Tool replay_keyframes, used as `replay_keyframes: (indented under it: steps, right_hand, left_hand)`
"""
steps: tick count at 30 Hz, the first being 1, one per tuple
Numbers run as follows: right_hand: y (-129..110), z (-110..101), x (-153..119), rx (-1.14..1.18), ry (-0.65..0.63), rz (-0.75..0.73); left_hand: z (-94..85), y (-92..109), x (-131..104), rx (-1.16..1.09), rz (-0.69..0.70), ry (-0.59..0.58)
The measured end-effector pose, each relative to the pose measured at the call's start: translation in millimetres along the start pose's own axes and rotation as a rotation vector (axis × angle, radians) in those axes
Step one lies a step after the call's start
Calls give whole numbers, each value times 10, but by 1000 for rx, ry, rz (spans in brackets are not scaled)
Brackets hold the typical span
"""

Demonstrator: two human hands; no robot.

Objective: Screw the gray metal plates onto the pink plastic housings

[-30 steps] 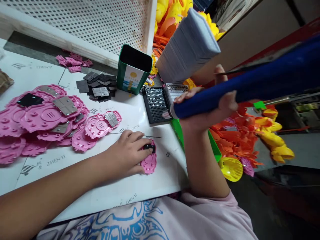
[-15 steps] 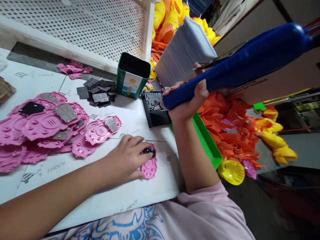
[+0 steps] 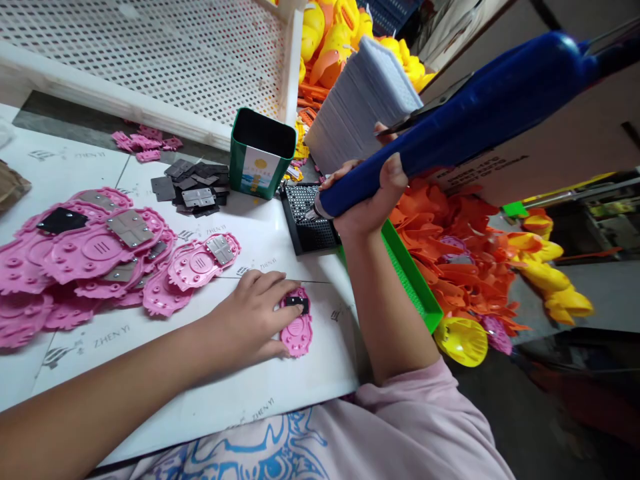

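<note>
A white table point(image 3: 225, 393), printed "ZHEN YI", carries a heap of pink plastic shells point(image 3: 90, 250) toward its left edge. Near its far edge lie loose dark plates point(image 3: 165, 189), beside an open green tin point(image 3: 260, 175); a white perforated crate point(image 3: 291, 67) stands beyond. At the right edge, a black screw tray point(image 3: 323, 233) sits just short of a green tray point(image 3: 407, 280). Past that are piled orange pieces point(image 3: 430, 233), with a stack of pale sheets point(image 3: 350, 113) farther back.

The left hand point(image 3: 253, 310) lies palm down near the table's near right corner, its thumb against one pink shell point(image 3: 297, 330) and a fingertip on the black plate point(image 3: 295, 303) set in it, holding the shell to the tabletop. The right hand point(image 3: 363, 217) is raised, wrapped around a blue electric screwdriver point(image 3: 450, 120) whose tip points down at the screw tray.

Whether the tip touches a screw is too small to tell. The fingers behind the screwdriver are partly hidden, its cable end runs out of frame, and the heap is cut off at the left.
</note>
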State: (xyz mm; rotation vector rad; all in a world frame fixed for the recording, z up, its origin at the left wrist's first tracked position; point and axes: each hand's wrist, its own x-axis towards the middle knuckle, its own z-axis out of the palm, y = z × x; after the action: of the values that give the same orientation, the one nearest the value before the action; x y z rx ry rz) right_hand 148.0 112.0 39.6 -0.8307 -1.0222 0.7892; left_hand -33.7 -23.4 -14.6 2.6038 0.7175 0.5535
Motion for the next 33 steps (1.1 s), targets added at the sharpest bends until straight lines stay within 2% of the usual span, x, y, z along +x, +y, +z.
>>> replay_keyframes:
  steps: [4,7,10,13,16,19,33]
  right_hand:
    - [-171,-6,4,15,31,-68]
    - [-416,-98,-92,18,-41,-69]
    - [-658,-242,-326,20,-95,17]
    - [-784,-367,-630,48,-122,74]
    - [-784,-431,-867,69,-144,126]
    - [-726,-449,-972,116,-177,138]
    - [-665,-481,-1023,72,-159,79]
  left_hand:
    - [16,18,-4,21,-17,3]
    - [40,12,-3,31,-35,18]
    - [65,2,5,45,-60,72]
    - [73,1,16,57,-86,101]
    - [65,8,27,62,-95,104]
    - [55,15,35,52,-96,102]
    - [50,12,42,64,-93,108]
